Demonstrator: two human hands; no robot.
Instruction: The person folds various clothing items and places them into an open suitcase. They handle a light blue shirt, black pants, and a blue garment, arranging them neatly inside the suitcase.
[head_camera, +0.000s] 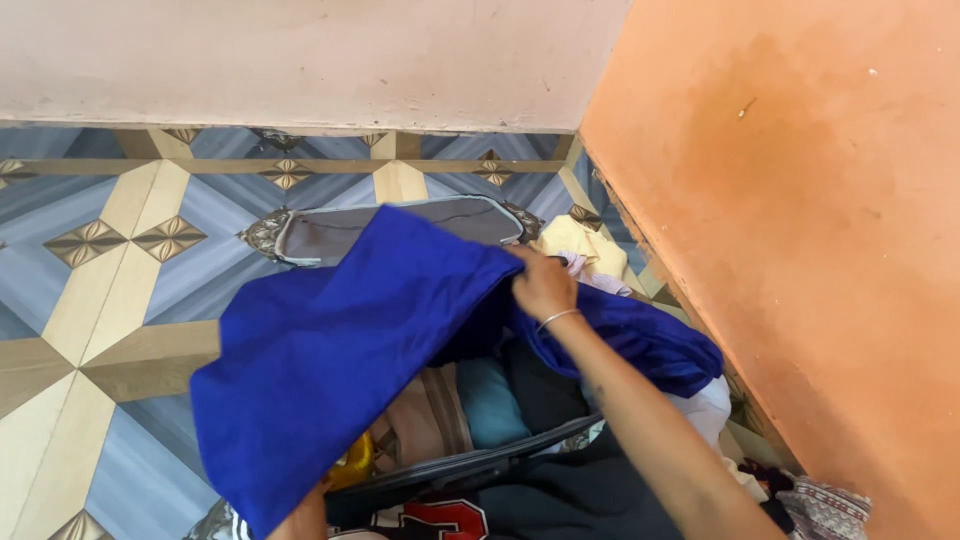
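A large bright blue cloth (340, 350) hangs spread out over an open suitcase (400, 228) on the floor. My right hand (543, 285), with a thin bangle on the wrist, pinches the cloth's upper edge near the middle. My left hand (300, 515) is mostly hidden under the cloth's lower corner at the bottom edge and seems to hold it there. Folded clothes in teal, black and tan (480, 400) lie packed in the suitcase under the cloth.
An orange wall (800, 250) rises close on the right and a pale wall (300, 60) runs along the back. Patterned blue and tan floor tiles (110, 280) stretch left. Yellow and white clothes (580, 245) lie piled beside the orange wall.
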